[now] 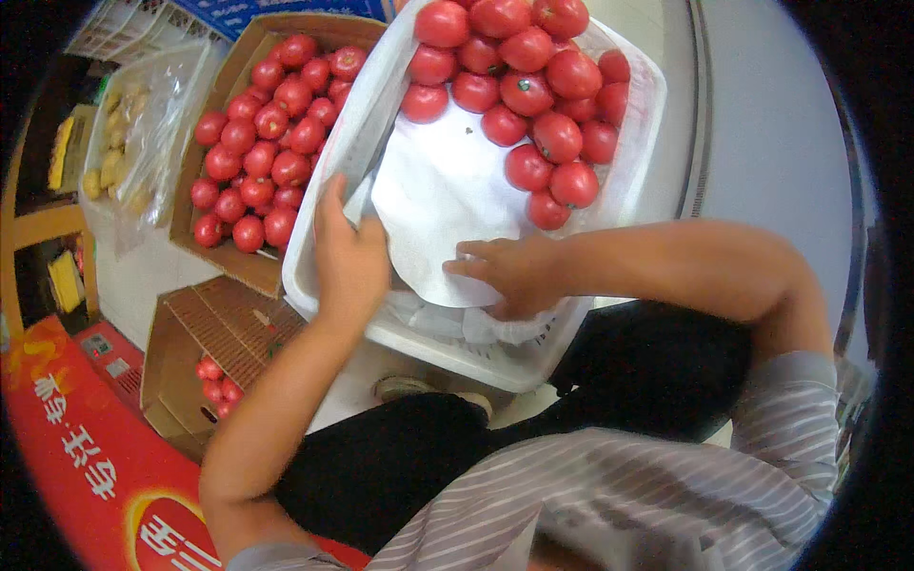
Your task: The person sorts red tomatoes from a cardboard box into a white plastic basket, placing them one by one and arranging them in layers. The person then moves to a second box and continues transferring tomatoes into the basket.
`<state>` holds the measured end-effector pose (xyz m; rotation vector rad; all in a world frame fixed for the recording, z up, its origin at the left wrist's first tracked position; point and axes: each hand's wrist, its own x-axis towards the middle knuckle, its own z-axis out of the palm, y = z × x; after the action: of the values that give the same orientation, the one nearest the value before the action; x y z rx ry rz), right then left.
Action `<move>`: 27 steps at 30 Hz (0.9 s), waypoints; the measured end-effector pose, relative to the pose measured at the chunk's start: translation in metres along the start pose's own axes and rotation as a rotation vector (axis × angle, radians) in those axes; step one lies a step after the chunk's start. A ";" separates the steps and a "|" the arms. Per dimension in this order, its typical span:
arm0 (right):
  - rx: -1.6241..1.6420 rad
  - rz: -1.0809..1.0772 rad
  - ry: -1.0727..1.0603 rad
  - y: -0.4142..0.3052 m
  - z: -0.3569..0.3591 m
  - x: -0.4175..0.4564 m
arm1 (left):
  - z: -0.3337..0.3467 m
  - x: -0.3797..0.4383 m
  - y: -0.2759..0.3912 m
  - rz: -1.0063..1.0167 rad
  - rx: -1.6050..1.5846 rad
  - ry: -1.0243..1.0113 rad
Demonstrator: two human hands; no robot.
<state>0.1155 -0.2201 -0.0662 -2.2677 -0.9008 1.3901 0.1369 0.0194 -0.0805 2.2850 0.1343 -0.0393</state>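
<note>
A white plastic crate [443, 353] stands tilted before me, holding red tomatoes [527, 93] at its far end and along its right side. A white sheet [450, 193], apparently paper, lies in its middle and near part. My left hand [351, 250] is at the crate's left wall, by the sheet's left edge. Its fingers are partly hidden, so whether it grips the wall or the sheet is unclear. My right hand [525, 275] rests on the near right part of the sheet, two fingers spread across it. Crumpled white lining [428, 317] shows below the sheet.
Left of the crate is a cardboard box of tomatoes [271, 157]. Nearer stands another cardboard box [171, 371] with a few tomatoes inside. Farther left, clear plastic partly covers a container of yellowish produce [118, 157]. A red printed panel [86, 457] occupies the lower left.
</note>
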 end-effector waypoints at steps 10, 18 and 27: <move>-0.181 -0.116 -0.319 0.017 0.001 0.041 | 0.079 0.036 -0.033 0.328 1.018 -1.112; -0.058 0.313 1.531 0.142 -0.214 -0.077 | 0.044 0.119 0.104 0.859 0.089 -0.210; -0.051 0.334 1.598 0.143 -0.170 -0.026 | 0.105 0.260 0.182 0.793 0.614 -0.269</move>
<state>0.3060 -0.3364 -0.0507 -2.5727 0.0258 -0.5894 0.4174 -0.1565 -0.0323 2.7375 -1.0479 0.0313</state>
